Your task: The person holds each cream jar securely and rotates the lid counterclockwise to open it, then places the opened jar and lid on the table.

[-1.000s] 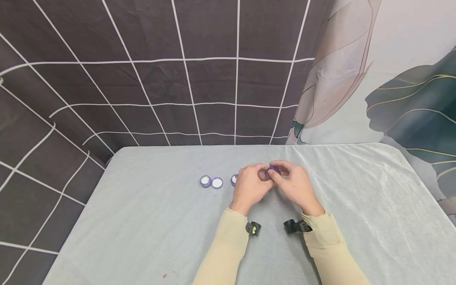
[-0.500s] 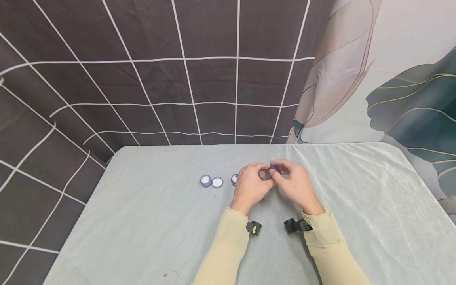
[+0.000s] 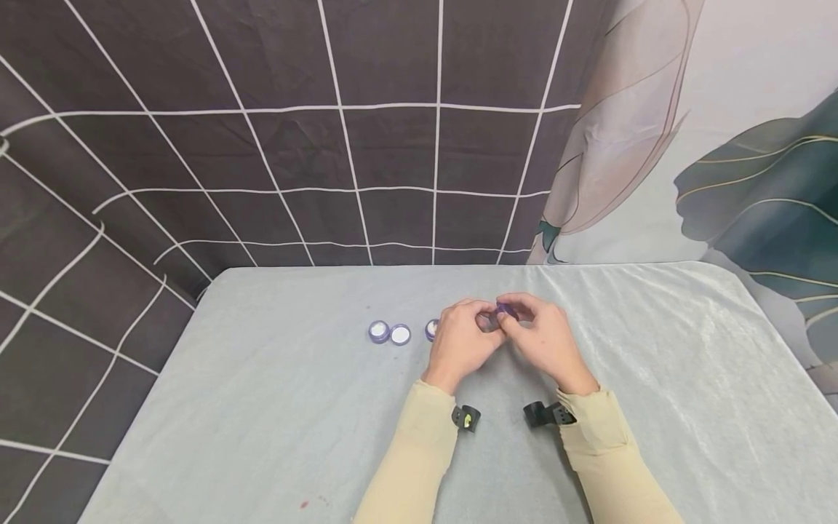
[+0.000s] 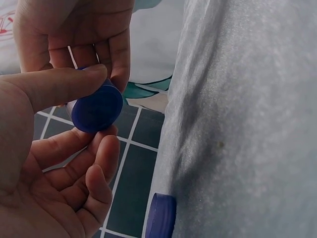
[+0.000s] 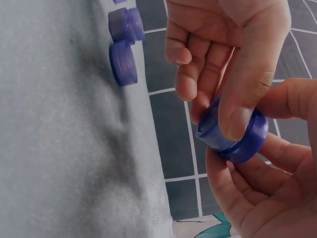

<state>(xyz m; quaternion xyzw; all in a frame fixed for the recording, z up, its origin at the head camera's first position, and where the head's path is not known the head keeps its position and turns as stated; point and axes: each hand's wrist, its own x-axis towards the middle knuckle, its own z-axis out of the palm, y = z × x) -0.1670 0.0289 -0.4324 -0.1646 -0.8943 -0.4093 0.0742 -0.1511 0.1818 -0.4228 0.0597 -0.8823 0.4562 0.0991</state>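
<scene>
In the head view my left hand [image 3: 461, 346] and right hand [image 3: 542, 335] meet over the table around a small purple cosmetic jar [image 3: 506, 311]. My left thumb and fingers grip the jar's translucent body [image 5: 210, 131], as the right wrist view shows. At its other end my right hand pinches the darker purple lid [image 5: 256, 136], which sits against the body. How tightly the lid is seated I cannot tell. A flat blue round end [image 4: 99, 109] faces the left wrist camera, with my left thumb across its upper edge.
Left of the hands stand an open purple jar [image 3: 378, 332] with white inside and a round white-faced piece [image 3: 400, 335] beside it. Another jar [image 3: 431, 330] is partly hidden by my left hand. Pale cloth covers the table [image 3: 262, 422]; a dark gridded curtain [image 3: 393, 153] hangs behind.
</scene>
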